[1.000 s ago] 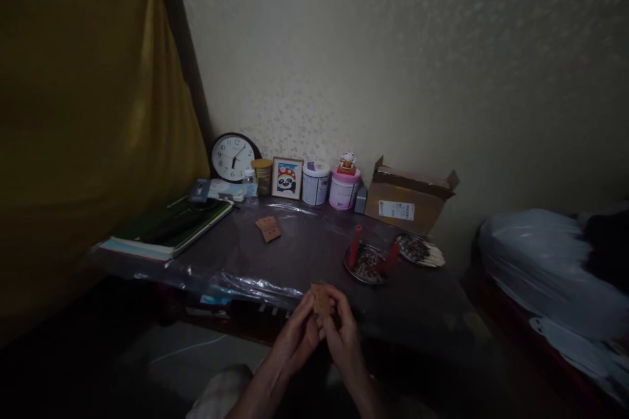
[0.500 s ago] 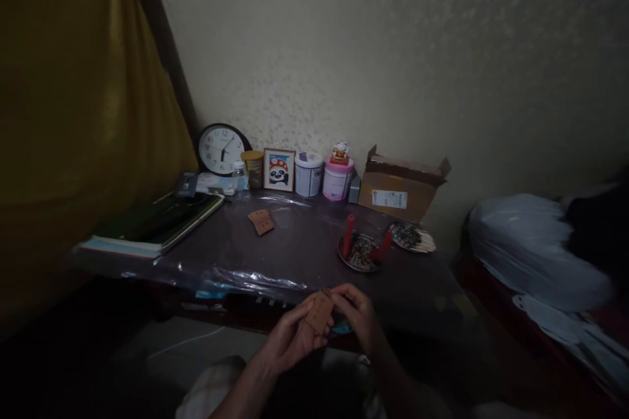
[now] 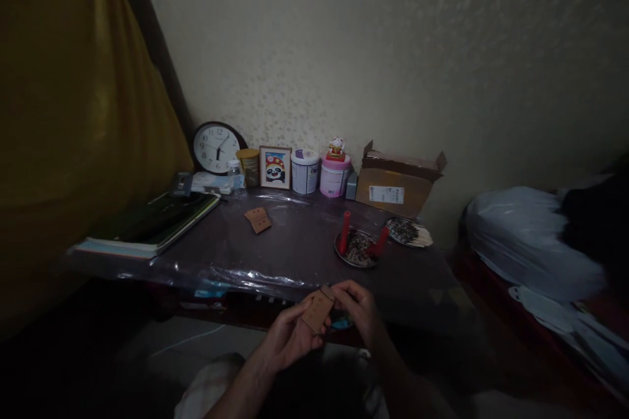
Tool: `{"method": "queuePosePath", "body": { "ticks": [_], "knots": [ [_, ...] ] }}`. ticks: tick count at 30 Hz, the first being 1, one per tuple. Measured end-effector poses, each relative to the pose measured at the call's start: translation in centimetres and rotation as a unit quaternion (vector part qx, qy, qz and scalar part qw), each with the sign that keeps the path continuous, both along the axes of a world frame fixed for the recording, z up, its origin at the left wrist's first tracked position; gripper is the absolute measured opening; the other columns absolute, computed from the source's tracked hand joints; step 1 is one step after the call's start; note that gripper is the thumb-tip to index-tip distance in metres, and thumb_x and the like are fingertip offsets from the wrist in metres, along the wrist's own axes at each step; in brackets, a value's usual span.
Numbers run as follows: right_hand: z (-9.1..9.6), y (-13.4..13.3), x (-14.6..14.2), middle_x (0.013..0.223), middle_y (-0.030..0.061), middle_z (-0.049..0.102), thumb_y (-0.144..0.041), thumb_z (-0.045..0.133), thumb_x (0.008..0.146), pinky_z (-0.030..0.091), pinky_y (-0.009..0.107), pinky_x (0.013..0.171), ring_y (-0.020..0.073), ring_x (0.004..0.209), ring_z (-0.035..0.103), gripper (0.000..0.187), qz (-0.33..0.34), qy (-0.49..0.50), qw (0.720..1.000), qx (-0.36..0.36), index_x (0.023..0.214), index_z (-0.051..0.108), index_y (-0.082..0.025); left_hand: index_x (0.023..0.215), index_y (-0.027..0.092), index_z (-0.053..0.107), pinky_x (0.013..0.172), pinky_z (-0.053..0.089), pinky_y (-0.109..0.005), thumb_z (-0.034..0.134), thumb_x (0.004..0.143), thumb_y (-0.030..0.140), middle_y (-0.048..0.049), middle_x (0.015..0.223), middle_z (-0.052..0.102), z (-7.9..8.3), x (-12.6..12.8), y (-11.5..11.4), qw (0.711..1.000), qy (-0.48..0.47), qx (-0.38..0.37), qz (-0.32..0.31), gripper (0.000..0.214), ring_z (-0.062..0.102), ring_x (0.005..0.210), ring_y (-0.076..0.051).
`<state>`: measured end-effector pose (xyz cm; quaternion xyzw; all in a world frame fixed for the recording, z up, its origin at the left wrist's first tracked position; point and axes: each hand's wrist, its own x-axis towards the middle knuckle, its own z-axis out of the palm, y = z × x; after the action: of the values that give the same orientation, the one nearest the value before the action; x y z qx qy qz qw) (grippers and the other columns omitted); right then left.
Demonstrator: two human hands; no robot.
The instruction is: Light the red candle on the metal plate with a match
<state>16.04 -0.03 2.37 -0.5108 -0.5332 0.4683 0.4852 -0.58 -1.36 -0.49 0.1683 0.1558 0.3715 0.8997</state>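
Observation:
My left hand (image 3: 289,337) holds a small brown card (image 3: 318,311) in front of the table's near edge, fingers curled around it. My right hand (image 3: 358,306) pinches the card's upper right corner, fingers closed. More brown cards (image 3: 258,218) of the same kind lie on the dark table (image 3: 295,255), farther back and to the left. A round metal dish (image 3: 354,250) with two red candles stands just beyond my hands.
Along the wall stand a clock (image 3: 215,148), a framed panda picture (image 3: 275,167), two tubs (image 3: 304,171), and an open cardboard box (image 3: 399,182). Books (image 3: 152,226) lie at the table's left; a plate of sticks (image 3: 407,232) at right. Yellow curtain (image 3: 73,111) left, white bag (image 3: 525,239) right.
My hands drew slightly back from the table edge with the card, which now tilts in my left hand. The view shifted right and down a little.

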Motion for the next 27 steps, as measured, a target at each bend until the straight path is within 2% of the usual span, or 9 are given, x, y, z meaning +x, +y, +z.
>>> {"method": "queuePosePath", "body": {
  "ticks": [8, 15, 21, 27],
  "knots": [
    [-0.4, 0.1, -0.1, 0.059, -0.0027, 0.057, -0.045, 0.059, 0.074, 0.043, 0.023, 0.057, 0.0128, 0.058, 0.054, 0.029, 0.008, -0.056, 0.998, 0.022, 0.07, 0.061, -0.017, 0.093, 0.007, 0.064, 0.054, 0.043, -0.021, 0.048, 0.081, 0.027, -0.0114, 0.072, 0.07, 0.3, -0.1, 0.4, 1.0, 0.018, -0.007, 0.0, 0.028, 0.061, 0.055, -0.012],
    [-0.3, -0.3, -0.1, 0.071, -0.0002, 0.064, -0.04, 0.054, 0.08, 0.045, 0.024, 0.065, 0.0154, 0.07, 0.059, 0.024, 0.036, -0.144, 0.986, 0.074, 0.075, 0.063, -0.018, 0.108, 0.008, 0.057, 0.047, 0.043, -0.022, 0.046, 0.081, 0.026, -0.0146, 0.076, 0.07, 0.3, -0.2, 0.6, 0.994, 0.073, 0.067, 0.041, 0.034, 0.059, 0.053, -0.014],
    [-0.3, -0.3, 0.4, 0.072, -0.0006, 0.064, -0.035, 0.052, 0.083, 0.043, 0.023, 0.065, 0.0147, 0.07, 0.059, 0.021, 0.076, -0.222, 0.964, 0.123, 0.074, 0.066, -0.021, 0.112, 0.009, 0.054, 0.043, 0.042, -0.022, 0.044, 0.081, 0.027, -0.0126, 0.072, 0.07, 0.4, 0.0, 0.7, 0.985, 0.127, 0.108, 0.051, 0.037, 0.058, 0.048, -0.013],
    [-0.1, -0.3, 1.0, 0.073, 0.0011, 0.064, -0.026, 0.053, 0.082, 0.042, 0.025, 0.067, 0.0164, 0.071, 0.06, 0.018, 0.123, -0.259, 0.949, 0.13, 0.073, 0.068, -0.022, 0.11, 0.009, 0.056, 0.041, 0.04, -0.021, 0.041, 0.081, 0.026, -0.0111, 0.071, 0.071, 0.0, 0.0, 0.7, 0.978, 0.156, 0.13, 0.055, 0.037, 0.059, 0.049, -0.014]
  ]
}}
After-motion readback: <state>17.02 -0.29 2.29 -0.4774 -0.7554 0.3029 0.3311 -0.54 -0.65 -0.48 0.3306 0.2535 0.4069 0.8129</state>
